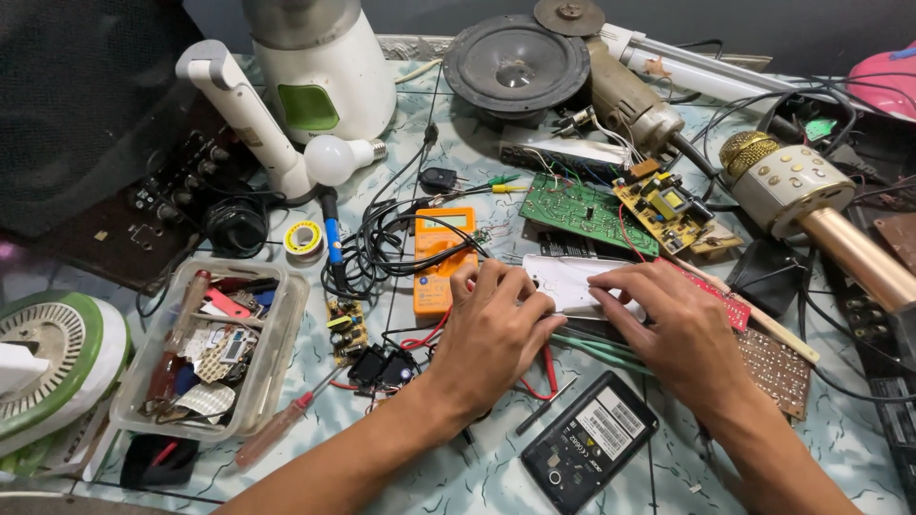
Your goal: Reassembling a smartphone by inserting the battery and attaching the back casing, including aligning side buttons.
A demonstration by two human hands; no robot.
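Cluttered workbench – both hands, left hand and right hand, grip white plastic cover at frame centre, orange multimeter just left.

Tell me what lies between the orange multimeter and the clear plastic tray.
In the head view, between the orange multimeter and the clear plastic tray lie a tangle of black wires and a small circuit board with yellow parts.

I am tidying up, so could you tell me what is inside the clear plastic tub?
The tub holds a jumble of small parts, including a red piece and white bits. Whatever lies beneath them is covered.
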